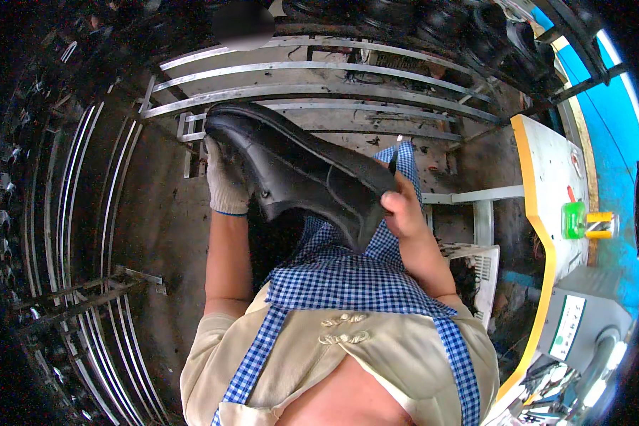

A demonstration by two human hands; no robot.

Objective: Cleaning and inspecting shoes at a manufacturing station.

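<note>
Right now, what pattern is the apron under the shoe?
Blue-and-white check; the apron shows best in the head view.

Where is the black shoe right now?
The shoe is mid-picture, held up between the gloved left hand and bare right hand, above the checked apron.

the shoe point(298, 170) lies across the lap, between the left hand point(226, 181) and the right hand point(403, 209). a metal rack point(319, 89) stands behind it. a workbench point(550, 184) runs along the right, a basket point(479, 273) beside its near edge.

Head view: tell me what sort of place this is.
Likely a shoe factory work station: both hands, gloved left hand and bare right hand, hold a black shoe before curved metal rack rails, beside a yellow-edged workbench.
</note>
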